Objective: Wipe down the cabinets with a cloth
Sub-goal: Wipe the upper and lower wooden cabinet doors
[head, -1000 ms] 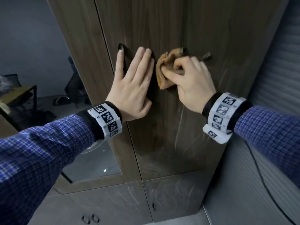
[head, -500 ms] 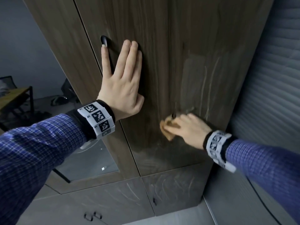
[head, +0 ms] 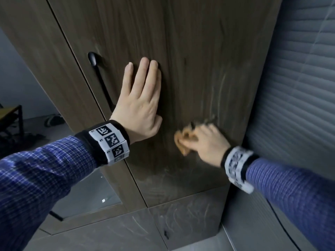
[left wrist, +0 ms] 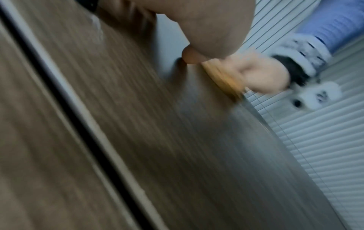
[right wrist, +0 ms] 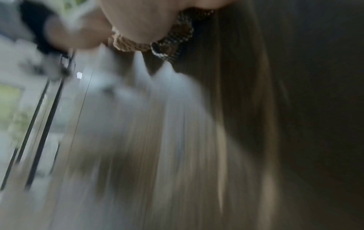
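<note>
A tall dark wood cabinet door (head: 199,69) fills the head view. My left hand (head: 143,98) lies flat against it with straight fingers, just right of a long black handle (head: 99,78). Lower right on the same door, my right hand (head: 204,142) grips a bunched orange cloth (head: 181,142) and presses it to the wood; the hand is blurred by motion. The left wrist view shows the cloth (left wrist: 224,80) squeezed between my right hand (left wrist: 258,73) and the door. In the right wrist view the woven cloth (right wrist: 149,42) sits under my palm.
A grey slatted shutter (head: 299,87) stands right beside the door's right edge. Grey lower cabinet doors (head: 181,223) sit below, with a glass panel (head: 87,192) at lower left. A chair and clutter (head: 10,124) lie on the floor at far left.
My right hand swept the cloth down the door from handle height to the lower part, then stayed low. The left hand kept flat on the door; the head view shifted.
</note>
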Demonstrator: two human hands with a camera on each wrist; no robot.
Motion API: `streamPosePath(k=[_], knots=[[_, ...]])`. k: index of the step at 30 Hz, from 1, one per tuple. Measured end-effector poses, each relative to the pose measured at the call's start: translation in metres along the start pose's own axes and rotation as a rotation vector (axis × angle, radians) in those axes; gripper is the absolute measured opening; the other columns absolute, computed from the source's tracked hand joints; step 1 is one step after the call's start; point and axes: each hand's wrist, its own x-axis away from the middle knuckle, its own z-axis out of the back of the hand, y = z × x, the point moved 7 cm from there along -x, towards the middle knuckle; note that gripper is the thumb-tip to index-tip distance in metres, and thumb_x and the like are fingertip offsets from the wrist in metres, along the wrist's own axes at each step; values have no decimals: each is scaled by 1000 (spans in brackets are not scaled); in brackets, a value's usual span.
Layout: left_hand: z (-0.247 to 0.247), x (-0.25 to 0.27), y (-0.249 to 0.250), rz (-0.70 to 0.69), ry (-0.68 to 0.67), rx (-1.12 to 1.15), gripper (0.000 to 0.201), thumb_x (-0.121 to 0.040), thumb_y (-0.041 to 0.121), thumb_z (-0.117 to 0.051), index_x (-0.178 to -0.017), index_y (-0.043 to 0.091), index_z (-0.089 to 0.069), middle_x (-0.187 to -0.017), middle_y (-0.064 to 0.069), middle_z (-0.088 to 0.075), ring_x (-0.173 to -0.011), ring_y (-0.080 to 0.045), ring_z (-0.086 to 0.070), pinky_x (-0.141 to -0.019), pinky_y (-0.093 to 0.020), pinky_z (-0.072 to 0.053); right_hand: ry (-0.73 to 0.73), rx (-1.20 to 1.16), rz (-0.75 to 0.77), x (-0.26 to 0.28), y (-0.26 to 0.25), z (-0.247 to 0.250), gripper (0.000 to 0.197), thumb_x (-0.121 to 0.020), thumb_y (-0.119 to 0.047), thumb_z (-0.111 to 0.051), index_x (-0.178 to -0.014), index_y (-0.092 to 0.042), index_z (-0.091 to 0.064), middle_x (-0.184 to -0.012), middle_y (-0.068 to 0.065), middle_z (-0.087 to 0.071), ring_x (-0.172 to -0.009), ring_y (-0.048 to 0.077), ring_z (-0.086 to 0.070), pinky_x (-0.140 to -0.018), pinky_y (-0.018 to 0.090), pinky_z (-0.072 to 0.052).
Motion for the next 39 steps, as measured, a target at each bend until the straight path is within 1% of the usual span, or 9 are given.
streamPosePath(k=[4, 7, 10, 13, 18, 21, 27, 31, 39], knots=[[-1, -1, -1, 7, -1, -13, 98, -76, 44, -50, -150, -14, -21, -161, -30, -12, -151, -48, -6, -122, -62, 3, -280, 10, 97, 72, -18, -54, 63, -71, -1, -54, -127, -29, -63, -100, 4, -54, -93, 25, -46, -76, 42, -52], [1, -2, 2, 21, -4, -7, 97, -76, 42, -48, -150, -14, -21, -161, -31, -11, -150, -49, -5, -121, -62, 5, -292, 31, 137, 57, -7, -38, 69, -65, -1, -71, -127, -29, -62, -102, 4, -57, -90, 24, -47, -73, 37, -46], [3, -3, 4, 37, -2, -17, 96, -75, 39, -50, -149, -15, -21, -160, -33, -12, -150, -50, -6, -121, -64, 3, -148, -14, -52, -5, 28, 26, 42, -82, -15, -72, -121, -29, -66, -95, 8, -57, -85, 27, -47, -72, 37, -40], [2, -3, 5, 24, -1, -15, 98, -73, 40, -51, -148, -16, -23, -159, -33, -13, -149, -50, -6, -121, -65, 2, 294, -156, -369, -73, 90, 117, 20, -92, -42, -64, -97, -23, -67, -91, 6, -59, -83, 25, -54, -77, 38, -46], [0, -1, 2, -5, -5, -34, 99, -73, 43, -51, -148, -16, -25, -160, -33, -12, -150, -49, -5, -121, -65, -1, 599, -156, -293, -97, 118, 163, 41, -88, 4, -53, -112, -21, -74, -93, 15, -55, -88, 33, -51, -79, 38, -42], [0, -1, 2, 3, 3, -28, 98, -74, 42, -49, -148, -16, -23, -160, -34, -11, -150, -49, -5, -121, -65, -1, 501, -186, -292, -56, 98, 117, 39, -83, 3, -51, -105, -17, -76, -89, 17, -55, -83, 35, -50, -74, 41, -41], [-5, -4, 5, 23, -9, -62, 99, -74, 44, -47, -149, -15, -22, -160, -34, -10, -150, -49, -4, -120, -65, 4, 7, -215, -358, 76, 38, -16, 39, -74, 3, -57, -103, -17, -71, -94, 8, -56, -86, 30, -48, -73, 46, -50], [-5, -3, 4, 21, -13, -62, 100, -73, 44, -49, -149, -16, -23, -159, -34, -10, -150, -49, -4, -120, -65, 7, -153, -190, -336, 86, 35, -26, 51, -69, 5, -65, -110, -24, -63, -96, 4, -52, -88, 26, -47, -72, 47, -53], [-1, -5, 9, 13, -29, -89, 102, -72, 44, -54, -149, -15, -23, -159, -33, -12, -150, -49, -4, -118, -70, 2, 517, -146, -398, -59, 141, 154, 43, -84, 3, -46, -120, -12, -66, -106, 19, -54, -100, 31, -50, -91, 29, -39]])
